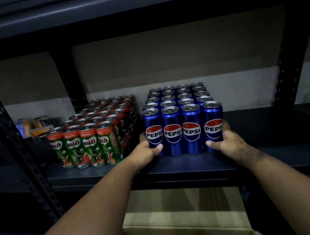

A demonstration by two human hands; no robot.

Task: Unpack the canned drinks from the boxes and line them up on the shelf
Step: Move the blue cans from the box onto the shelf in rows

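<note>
A block of blue Pepsi cans (182, 131) stands in several rows on the dark shelf (186, 162). My left hand (145, 150) grips the front-left can of the block, thumb across its front. My right hand (228, 141) grips the front-right can the same way. Left of the Pepsi block, a block of green Milo cans (92, 144) stands in several rows with a narrow gap between the two. An open cardboard box (186, 230) sits below the shelf, between my forearms.
Perforated black uprights (15, 149) frame the rack at left and right. Small boxes (36, 126) lie on the neighbouring shelf at far left. The shelf right of the Pepsi cans is bare. An upper shelf board (134, 4) hangs overhead.
</note>
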